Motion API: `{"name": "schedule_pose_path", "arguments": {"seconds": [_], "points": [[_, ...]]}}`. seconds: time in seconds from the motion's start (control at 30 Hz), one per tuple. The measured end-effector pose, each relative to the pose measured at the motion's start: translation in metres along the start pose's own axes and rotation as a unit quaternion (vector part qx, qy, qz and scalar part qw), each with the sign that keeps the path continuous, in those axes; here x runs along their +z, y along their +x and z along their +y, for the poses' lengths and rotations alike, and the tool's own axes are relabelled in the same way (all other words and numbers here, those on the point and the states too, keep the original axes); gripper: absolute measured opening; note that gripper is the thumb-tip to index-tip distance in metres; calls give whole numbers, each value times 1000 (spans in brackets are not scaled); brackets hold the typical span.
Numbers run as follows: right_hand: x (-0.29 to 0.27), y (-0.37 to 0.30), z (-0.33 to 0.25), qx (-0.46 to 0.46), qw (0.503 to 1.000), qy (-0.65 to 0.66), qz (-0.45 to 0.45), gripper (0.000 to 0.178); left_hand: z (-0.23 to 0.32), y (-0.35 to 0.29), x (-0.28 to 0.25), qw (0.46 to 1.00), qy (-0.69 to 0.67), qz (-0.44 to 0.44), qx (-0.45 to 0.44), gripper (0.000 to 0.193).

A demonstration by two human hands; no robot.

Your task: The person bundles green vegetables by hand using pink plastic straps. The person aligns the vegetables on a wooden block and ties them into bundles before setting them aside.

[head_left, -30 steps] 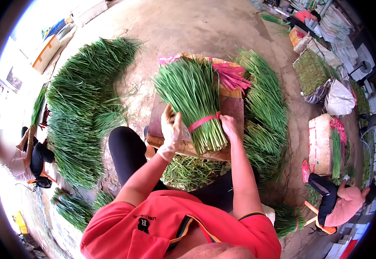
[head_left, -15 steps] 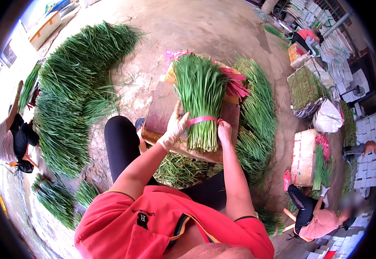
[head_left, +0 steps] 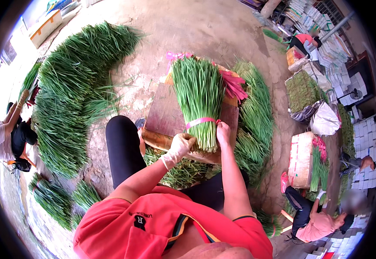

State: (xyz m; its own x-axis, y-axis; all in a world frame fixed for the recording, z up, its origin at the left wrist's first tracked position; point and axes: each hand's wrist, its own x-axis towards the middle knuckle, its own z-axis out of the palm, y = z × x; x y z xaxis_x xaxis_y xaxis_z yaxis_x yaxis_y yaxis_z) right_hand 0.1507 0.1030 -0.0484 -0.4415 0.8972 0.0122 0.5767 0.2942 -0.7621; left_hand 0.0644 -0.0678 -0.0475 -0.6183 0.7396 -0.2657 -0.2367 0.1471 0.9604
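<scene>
A thick bundle of garlic chives [head_left: 198, 88] stands in front of me, leaf tips fanning away and pale stem ends toward me. A pink strap [head_left: 200, 121] circles its lower stems. My bare right hand [head_left: 223, 133] is closed at the bundle's right side, pinching the strap where its ends gather. On my left hand [head_left: 181, 146] is a pale glove. Its fingers are curled together beside the lower left stem ends; what they hold, if anything, is hidden. Under the bundle is a brown board [head_left: 164, 114] on a box, with loose pink straps [head_left: 233, 84] beyond it.
Long heaps of chives lie left [head_left: 67, 99] and right [head_left: 255, 116] of me. Trimmings [head_left: 181, 172] lie below the board. One person [head_left: 11, 134] is at far left; others work at right near a carton [head_left: 301, 159], a white sack [head_left: 325, 118] and stacked white boxes [head_left: 367, 146].
My left hand has moved from the bundle's left side, near the strap, down to the stem ends, and its spread fingers have closed. My right hand stays at the strap.
</scene>
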Motion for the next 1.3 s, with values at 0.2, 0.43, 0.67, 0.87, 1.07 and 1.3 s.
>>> {"name": "schedule_pose_path", "arguments": {"seconds": [0.2,0.43,0.67,0.87,1.07,1.3], "points": [[3,-2,-8,-32,999,-24,15,25,-9,22,-22,961,-238,-8,-144,22],[6,-7,-8,-4,999,-33,24,31,-13,28,-11,963,-231,8,-140,22],[16,-14,-26,2,999,-35,23,29,-57,44,1,961,68,261,68,22],[6,-8,-21,17,998,-54,4,30,26,34,-20,944,218,174,179,30],[11,-10,-28,21,999,-50,0,29,118,72,30,791,542,-154,237,38],[5,-4,-29,6,1000,-13,-3,28,122,106,51,598,692,-301,268,32]]}}
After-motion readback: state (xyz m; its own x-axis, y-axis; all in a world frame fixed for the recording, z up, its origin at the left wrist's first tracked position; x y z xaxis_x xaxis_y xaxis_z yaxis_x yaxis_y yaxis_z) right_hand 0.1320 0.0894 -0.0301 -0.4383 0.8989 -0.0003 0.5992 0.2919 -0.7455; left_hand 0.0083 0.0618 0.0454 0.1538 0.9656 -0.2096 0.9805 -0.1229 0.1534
